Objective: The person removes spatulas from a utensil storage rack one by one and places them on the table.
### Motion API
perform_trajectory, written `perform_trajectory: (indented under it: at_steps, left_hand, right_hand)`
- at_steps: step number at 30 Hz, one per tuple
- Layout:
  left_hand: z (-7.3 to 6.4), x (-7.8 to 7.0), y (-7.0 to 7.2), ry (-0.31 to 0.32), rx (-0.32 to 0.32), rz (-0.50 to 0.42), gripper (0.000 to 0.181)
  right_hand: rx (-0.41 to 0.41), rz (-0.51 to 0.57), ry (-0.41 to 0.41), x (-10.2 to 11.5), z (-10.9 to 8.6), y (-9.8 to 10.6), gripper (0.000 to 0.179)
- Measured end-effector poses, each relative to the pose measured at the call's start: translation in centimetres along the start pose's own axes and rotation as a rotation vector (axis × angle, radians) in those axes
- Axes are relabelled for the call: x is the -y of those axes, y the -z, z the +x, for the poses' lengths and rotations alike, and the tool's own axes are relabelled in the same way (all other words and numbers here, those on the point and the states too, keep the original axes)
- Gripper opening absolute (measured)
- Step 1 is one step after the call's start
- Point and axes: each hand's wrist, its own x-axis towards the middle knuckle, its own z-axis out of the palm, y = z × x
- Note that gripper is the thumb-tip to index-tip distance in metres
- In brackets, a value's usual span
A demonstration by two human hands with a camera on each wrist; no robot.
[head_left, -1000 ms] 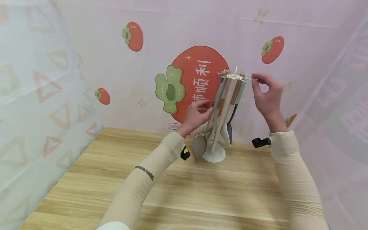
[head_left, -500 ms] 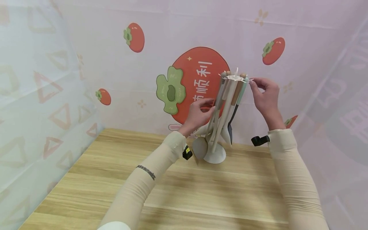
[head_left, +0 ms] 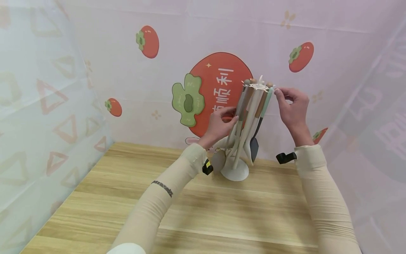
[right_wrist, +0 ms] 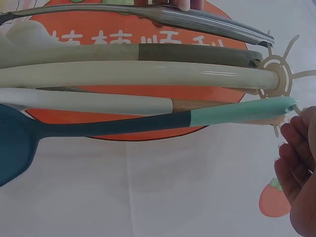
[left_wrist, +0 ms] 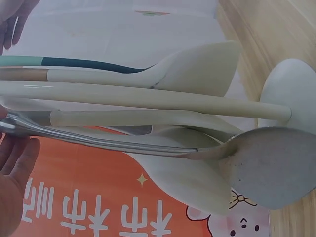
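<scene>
A white rotating utensil stand (head_left: 236,173) holds several hanging kitchen tools. My left hand (head_left: 219,125) pinches the handle of a steel turner (left_wrist: 276,168), whose broad grey head hangs low beside the stand's base. Its shiny handle (right_wrist: 207,23) runs between the thumb and fingers in the right wrist view. At the top, my right hand (head_left: 293,104) pinches one of the thin white hooks of the stand's ring (right_wrist: 276,79). Right beside those fingertips hangs a dark blue turner (right_wrist: 113,124) with a mint handle. Pale tools (left_wrist: 197,64) with brown or grey handle ends hang around the pole.
The stand is on a wooden table (head_left: 196,211), near its back edge. Behind it hangs a pale cloth (head_left: 190,31) printed with persimmons and writing. Another patterned cloth (head_left: 47,106) hangs on the left side.
The stand's ring and its hanging tools have turned a little, showing more of the dark turner's face. My right hand has moved slightly left and down; my left hand has shifted slightly right.
</scene>
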Motion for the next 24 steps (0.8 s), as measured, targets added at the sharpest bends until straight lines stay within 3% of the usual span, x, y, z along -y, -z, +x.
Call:
perform_trajectory:
  at_steps: [10,15,24]
  left_hand:
    - [1.1,0.1,-0.4,-0.003,-0.023,0.026,0.038]
    - [1.5,-0.1,-0.5,0.016,0.001,0.038,0.044]
    - [2.1,-0.7,-0.1,0.077,0.066,0.069,0.049]
  right_hand:
    - [-0.007,0.035,0.03,0.7,-0.3,0.2,0.019]
    - [0.001,0.062,0.025,0.9,-0.3,0.0,0.018]
    - [0.006,0.049,0.005,-2.2,0.4,-0.7,0.019]
